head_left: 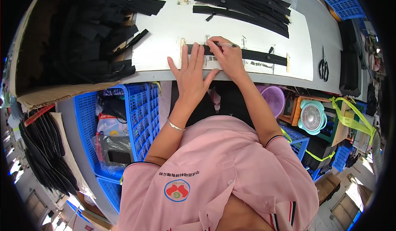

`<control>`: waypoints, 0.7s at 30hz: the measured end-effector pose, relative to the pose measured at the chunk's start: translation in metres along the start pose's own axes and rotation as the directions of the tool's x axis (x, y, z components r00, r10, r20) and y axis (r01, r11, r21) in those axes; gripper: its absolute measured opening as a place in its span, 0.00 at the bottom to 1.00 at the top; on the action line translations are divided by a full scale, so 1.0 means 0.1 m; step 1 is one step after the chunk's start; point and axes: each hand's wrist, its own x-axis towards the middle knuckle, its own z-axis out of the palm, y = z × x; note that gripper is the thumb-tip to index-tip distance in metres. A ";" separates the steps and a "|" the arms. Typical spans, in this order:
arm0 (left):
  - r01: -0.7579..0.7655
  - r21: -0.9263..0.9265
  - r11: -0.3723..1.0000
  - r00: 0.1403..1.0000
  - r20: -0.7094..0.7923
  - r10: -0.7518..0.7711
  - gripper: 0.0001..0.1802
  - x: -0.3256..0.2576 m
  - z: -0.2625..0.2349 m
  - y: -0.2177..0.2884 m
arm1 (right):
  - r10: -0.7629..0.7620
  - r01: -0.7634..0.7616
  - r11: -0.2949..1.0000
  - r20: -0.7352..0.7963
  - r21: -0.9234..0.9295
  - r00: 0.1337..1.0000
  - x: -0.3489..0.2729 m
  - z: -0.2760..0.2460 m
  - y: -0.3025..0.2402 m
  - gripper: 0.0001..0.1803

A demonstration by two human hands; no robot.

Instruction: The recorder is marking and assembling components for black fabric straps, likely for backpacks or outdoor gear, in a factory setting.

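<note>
- Left hand (190, 72), fingers spread wide, flattens the black strip (247, 55).
- Right hand (226, 55) pinches a pen (226, 45), marking it.
- Strip stack (243, 4) at 12 o'clock looks handled; strip heap (103, 28) at 10 possibly waiting.
</note>
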 end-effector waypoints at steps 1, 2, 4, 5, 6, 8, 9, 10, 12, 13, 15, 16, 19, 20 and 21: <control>0.000 0.000 1.000 1.000 -0.005 0.000 0.45 0.01 -0.01 0.00 | -0.029 0.030 0.999 -0.025 0.038 0.999 0.00 0.01 0.02 0.14; 0.001 0.001 1.000 1.000 -0.011 -0.001 0.44 0.01 -0.01 0.01 | -0.057 0.061 0.995 -0.051 0.075 0.997 -0.01 0.01 0.04 0.14; 0.000 0.007 1.000 1.000 -0.014 0.000 0.44 0.00 -0.02 -0.02 | -0.049 0.047 0.996 0.034 0.071 0.998 -0.02 -0.05 0.00 0.13; 0.000 0.008 1.000 1.000 -0.019 0.000 0.44 -0.01 -0.02 -0.04 | -0.042 0.035 0.998 0.118 0.061 0.992 -0.02 -0.07 -0.02 0.13; -0.003 0.007 1.000 1.000 -0.017 0.003 0.44 -0.01 -0.02 -0.03 | -0.040 0.033 0.998 0.116 0.061 0.992 -0.03 -0.08 -0.02 0.13; -0.002 0.021 1.000 1.000 -0.014 0.002 0.44 -0.01 -0.01 -0.02 | -0.131 0.122 0.989 0.118 0.079 0.984 -0.04 -0.10 -0.01 0.13; -0.006 0.019 1.000 1.000 -0.013 0.007 0.44 -0.01 -0.01 -0.01 | -0.128 0.120 0.990 0.114 0.077 0.985 -0.05 -0.11 -0.01 0.13; -0.004 0.014 1.000 1.000 -0.009 0.005 0.44 0.00 -0.01 -0.01 | -0.124 0.117 0.991 0.114 0.062 0.986 -0.05 -0.10 0.00 0.13; -0.011 0.003 1.000 1.000 -0.003 0.011 0.44 0.01 0.00 0.01 | -0.114 0.110 0.993 0.106 0.041 0.988 -0.05 -0.11 0.00 0.14; -0.003 0.007 1.000 1.000 -0.002 0.003 0.43 0.01 0.00 0.01 | -0.144 0.142 0.990 0.107 0.024 0.984 -0.05 -0.11 -0.01 0.14; -0.007 0.003 1.000 1.000 0.003 0.007 0.43 0.01 0.00 0.02 | -0.167 0.168 0.986 0.098 -0.001 0.981 -0.04 -0.14 0.02 0.14; 0.004 0.006 1.000 1.000 0.011 -0.004 0.43 0.01 0.00 0.02 | -0.162 0.154 0.985 0.124 0.076 0.979 -0.05 -0.14 0.06 0.13; 0.017 0.029 0.999 0.999 0.029 -0.018 0.43 0.00 0.01 0.02 | -0.058 0.024 0.965 0.124 0.262 0.991 -0.12 -0.28 0.00 0.11; 0.018 0.030 0.999 0.999 0.029 -0.019 0.43 0.00 0.01 0.00 | -0.008 -0.005 0.948 0.039 0.318 0.999 -0.15 -0.39 0.01 0.11; 0.019 0.030 0.999 0.999 0.028 -0.020 0.43 0.00 0.00 0.02 | 0.048 -0.028 0.927 -0.043 0.374 0.998 -0.19 -0.51 0.04 0.11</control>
